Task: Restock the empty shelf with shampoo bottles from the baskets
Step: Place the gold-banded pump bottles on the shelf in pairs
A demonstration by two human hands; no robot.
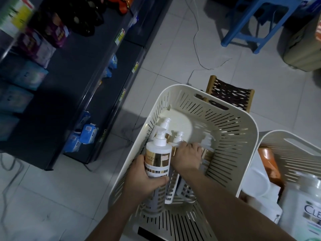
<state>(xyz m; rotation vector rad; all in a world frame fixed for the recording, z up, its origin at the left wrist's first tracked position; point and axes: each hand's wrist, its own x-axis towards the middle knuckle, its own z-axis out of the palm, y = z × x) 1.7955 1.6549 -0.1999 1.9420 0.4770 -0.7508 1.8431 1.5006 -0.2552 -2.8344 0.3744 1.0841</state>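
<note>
Against the left wall of the slotted cream basket (243, 115), near its front corner, we have the pump bottle (157, 159) upright, our left hand (147, 181) wrapped round its lower body below the gold band. Our right hand (186, 158) reaches deeper in, fingers curled over the shoulder of a second bottle (179, 137) among several lying together on the basket floor. These bottles look like stiff, glossy white plastic cylinders with foil labels, and we judge them full and fairly heavy, smooth enough to slip. The waist of the body is the safe hold; the thin pump neck looks like the weak point and could twist or snap under load. The basket itself is rigid moulded plastic with rounded corners and handle cut-outs. A second basket (286, 134) of the same kind stands just beside its right wall, holding other bottles. The dark shelf (73, 70) runs along the left, across pale glazed floor tiles (165, 58).
</note>
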